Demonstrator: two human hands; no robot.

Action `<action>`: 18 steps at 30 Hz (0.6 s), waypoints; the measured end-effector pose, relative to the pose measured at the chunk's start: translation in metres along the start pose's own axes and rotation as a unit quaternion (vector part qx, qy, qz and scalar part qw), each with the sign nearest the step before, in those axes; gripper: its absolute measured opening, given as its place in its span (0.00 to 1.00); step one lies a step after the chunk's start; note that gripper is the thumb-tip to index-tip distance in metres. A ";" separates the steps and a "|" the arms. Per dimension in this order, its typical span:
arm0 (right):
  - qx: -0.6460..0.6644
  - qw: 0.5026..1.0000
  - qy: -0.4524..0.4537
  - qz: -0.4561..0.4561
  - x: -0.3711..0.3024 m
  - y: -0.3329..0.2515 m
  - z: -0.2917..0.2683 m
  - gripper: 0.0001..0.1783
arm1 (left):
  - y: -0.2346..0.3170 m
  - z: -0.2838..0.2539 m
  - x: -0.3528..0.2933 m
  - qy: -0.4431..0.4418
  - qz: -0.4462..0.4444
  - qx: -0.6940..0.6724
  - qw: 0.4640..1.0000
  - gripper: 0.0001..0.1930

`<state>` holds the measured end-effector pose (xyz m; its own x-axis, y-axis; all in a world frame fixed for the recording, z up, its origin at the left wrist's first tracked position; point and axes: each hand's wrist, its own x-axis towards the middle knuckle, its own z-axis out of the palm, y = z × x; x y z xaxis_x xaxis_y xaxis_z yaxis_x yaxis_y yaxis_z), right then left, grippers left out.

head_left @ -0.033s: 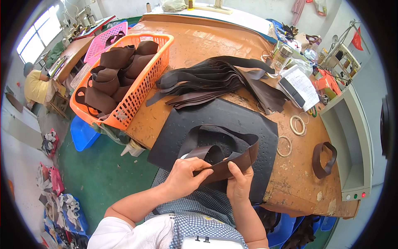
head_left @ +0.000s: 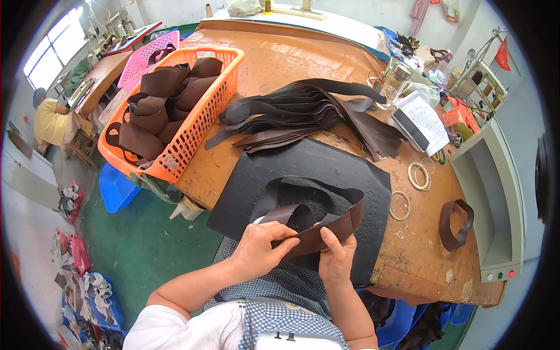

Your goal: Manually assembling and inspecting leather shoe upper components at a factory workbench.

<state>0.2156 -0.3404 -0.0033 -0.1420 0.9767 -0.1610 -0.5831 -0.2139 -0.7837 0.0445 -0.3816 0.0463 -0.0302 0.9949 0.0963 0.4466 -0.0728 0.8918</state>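
Observation:
A long dark brown leather strip (head_left: 349, 219) curves in a loop above the black mat (head_left: 367, 251) at the table's near edge. My left hand (head_left: 259, 248) pinches it near one end between thumb and fingers. On the other side of the join my right hand (head_left: 337, 256) grips the strip, thumb on its near face and fingers behind. The two stretches of strip overlap between my hands; what lies behind the overlap is hidden. Beyond the mat lies a fanned pile of similar dark strips (head_left: 297, 111). A closed brown leather loop (head_left: 449, 227) rests at the right.
An orange basket (head_left: 201, 125) of rolled brown leather pieces stands at the left. Rubber rings (head_left: 419, 176), a phone (head_left: 410, 129), a notebook (head_left: 430, 119) and a glass jar (head_left: 396, 81) lie at the right, near a grey metal machine housing (head_left: 496, 192). Another person (head_left: 51, 122) sits far left.

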 end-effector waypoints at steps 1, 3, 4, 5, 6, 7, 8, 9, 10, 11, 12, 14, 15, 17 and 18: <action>0.000 1.000 0.000 0.000 0.000 0.000 -0.001 0.09 | 0.000 0.001 -0.001 0.002 -0.003 -0.005 1.000 0.08; 0.008 1.000 -0.011 -0.003 0.000 0.000 -0.002 0.09 | -0.003 0.002 -0.001 0.003 -0.001 -0.006 1.000 0.08; 0.009 1.000 -0.010 -0.003 0.000 -0.001 -0.002 0.09 | -0.003 0.003 -0.001 0.005 0.001 -0.006 1.000 0.08; 0.009 1.000 -0.010 -0.004 -0.001 -0.001 -0.002 0.09 | -0.003 0.003 -0.001 0.004 0.001 -0.006 1.000 0.08; 0.010 1.000 -0.010 -0.004 -0.001 -0.001 -0.001 0.09 | -0.003 0.003 -0.001 0.006 0.005 -0.003 1.000 0.08; 0.010 1.000 -0.009 -0.004 -0.001 -0.001 -0.002 0.09 | -0.003 0.003 -0.001 0.009 0.009 0.001 1.000 0.08; 0.003 1.000 -0.011 -0.005 -0.001 -0.001 -0.002 0.09 | -0.003 0.003 -0.002 0.008 0.009 0.001 1.000 0.08; -0.004 1.000 -0.014 -0.005 -0.001 -0.001 -0.002 0.09 | -0.002 0.002 -0.002 0.003 0.002 -0.004 1.000 0.08; -0.003 1.000 -0.013 -0.005 0.000 -0.001 -0.003 0.09 | -0.003 0.003 -0.002 -0.001 -0.005 -0.011 1.000 0.08; -0.013 1.000 -0.009 -0.013 0.000 0.001 -0.002 0.08 | -0.003 0.002 -0.002 -0.002 -0.004 -0.011 1.000 0.08; -0.021 1.000 -0.005 -0.020 -0.001 0.002 -0.002 0.08 | -0.003 0.001 -0.003 -0.009 -0.013 -0.012 1.000 0.08; -0.032 0.999 -0.017 -0.020 0.000 0.004 -0.002 0.08 | -0.003 -0.001 -0.003 -0.016 -0.022 -0.013 1.000 0.09; -0.044 0.998 -0.029 -0.021 -0.001 0.005 -0.002 0.08 | -0.001 0.000 -0.002 -0.018 -0.005 -0.008 1.000 0.09; -0.049 0.998 -0.032 -0.032 -0.009 0.012 0.004 0.08 | 0.003 0.000 0.000 -0.020 0.012 -0.003 1.000 0.10; -0.053 0.997 -0.035 -0.044 -0.010 0.015 0.006 0.07 | 0.005 -0.001 0.002 -0.041 -0.026 -0.009 0.999 0.10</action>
<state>0.2034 -0.3536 -0.0097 -0.1514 0.9873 -0.0487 -0.5082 -0.1200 -0.8529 0.0461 -0.3803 0.0511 0.0212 0.9997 0.0134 0.4304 -0.0212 0.9024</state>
